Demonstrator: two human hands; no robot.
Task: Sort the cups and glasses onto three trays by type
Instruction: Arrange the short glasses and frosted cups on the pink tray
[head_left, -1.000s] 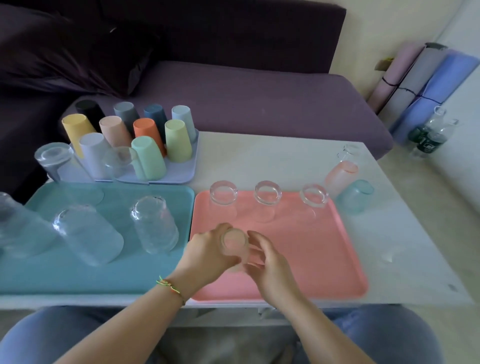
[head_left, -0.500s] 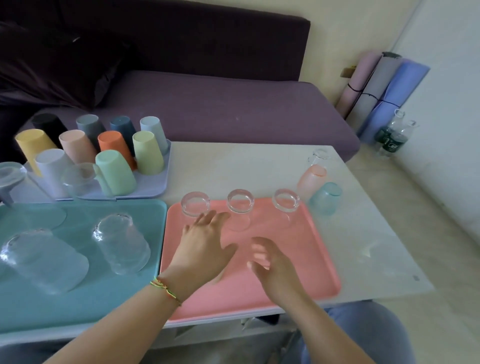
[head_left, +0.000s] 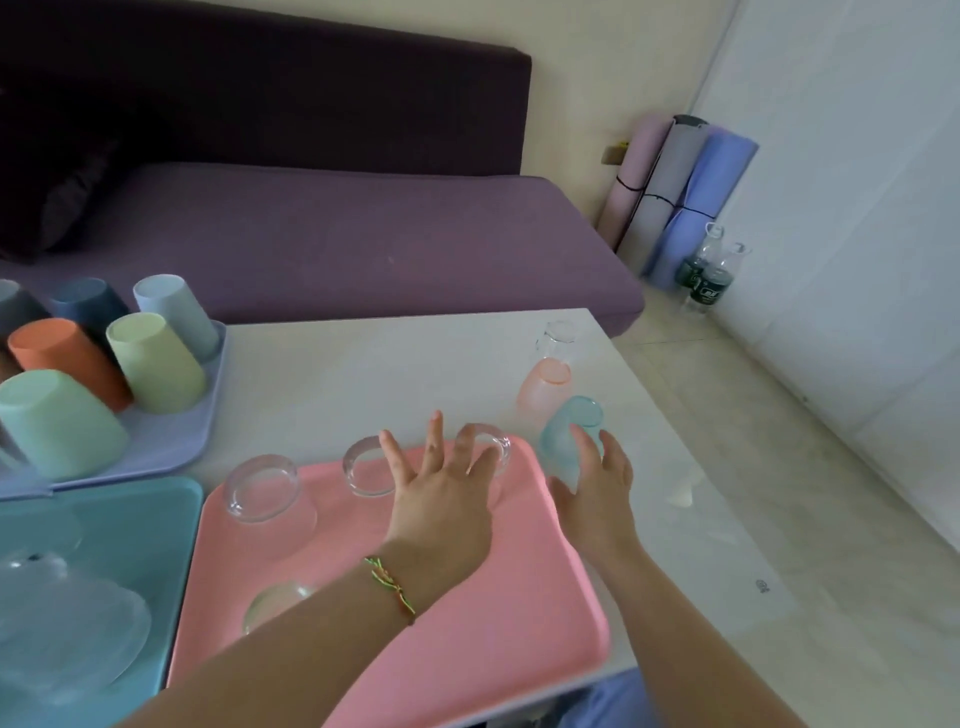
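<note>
A pink tray (head_left: 509, 613) holds three upturned small clear glasses along its far edge, among them one at the left (head_left: 262, 488), plus another small glass (head_left: 275, 608) near my left forearm. My left hand (head_left: 441, 493) hovers over the tray's far right with fingers spread, holding nothing. My right hand (head_left: 592, 493) reaches toward a teal tinted glass (head_left: 569, 436) on the table, fingertips at it, not gripping. Behind it stand a peach tinted glass (head_left: 545, 384) and a clear glass (head_left: 556, 338). A teal tray (head_left: 130, 519) holds large clear glasses (head_left: 67, 623). A lilac tray (head_left: 192, 436) carries coloured plastic cups (head_left: 156, 364).
The white table (head_left: 363, 364) ends at its right edge near the floor (head_left: 779, 415). A purple sofa (head_left: 337, 239) runs behind the table. Rolled mats (head_left: 675, 192) and two bottles (head_left: 706, 275) stand in the corner.
Both hands let go of a small glass set on the pink tray's near part. They then moved forward and right toward the tinted glasses. The view swung right.
</note>
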